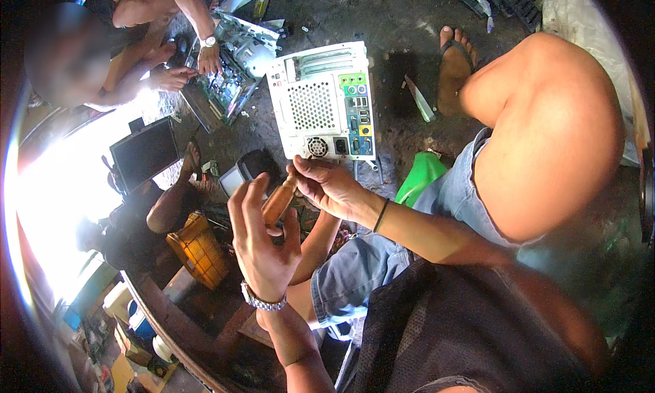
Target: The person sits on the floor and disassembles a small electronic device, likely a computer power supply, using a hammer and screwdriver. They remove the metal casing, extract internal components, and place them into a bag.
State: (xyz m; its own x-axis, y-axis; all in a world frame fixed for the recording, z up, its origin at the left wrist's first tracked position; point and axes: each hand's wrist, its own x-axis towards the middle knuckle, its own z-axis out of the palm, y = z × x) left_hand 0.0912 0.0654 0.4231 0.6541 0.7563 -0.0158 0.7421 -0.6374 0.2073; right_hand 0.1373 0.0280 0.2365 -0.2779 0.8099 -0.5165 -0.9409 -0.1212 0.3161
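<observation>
"1 computer case (314, 108), off-white metal, back panel toward the viewer. Where does it lie from the hands?"

"Straight beyond them, away from the wearer's body. Long axis: running outward, far end leaning slightly left. Nearest edge: the 1 with the fan opening and power socket."

"Nearer hand?"

"Right hand (334, 190), fingertips at the case's near left corner; contact with the metal cannot be told. Left hand (265, 246): farther back from the case, on its near left side."

"State of each?"

"Right: thumb and fingers closed in a pinch on the narrow end of 1 orange-brown handle (278, 203). Left: fingers partly spread, loosely curved about the handle's thick end; whether they press on it, cannot tell."

"Handle, position and axis?"

"Just short of the case's near left corner, between the hands. Slanted: narrow end toward the case, thick end toward the left palm. Smooth, tapered; any shaft beyond the pinch is hidden."

"Case, appearance?"

"Perforated grille at middle left; 1 round fan opening, 1 dark socket below it; slot covers across the far end; ports down the right side, backed in green, blue and yellow. Surface pale, brightly lit."

"Surrounding items?"

"Right of the case: 1 knife-shaped piece (419, 99), pale and green. Left of the case: opened electronics (235, 79), under a co-worker's hands (210, 60)."
</observation>
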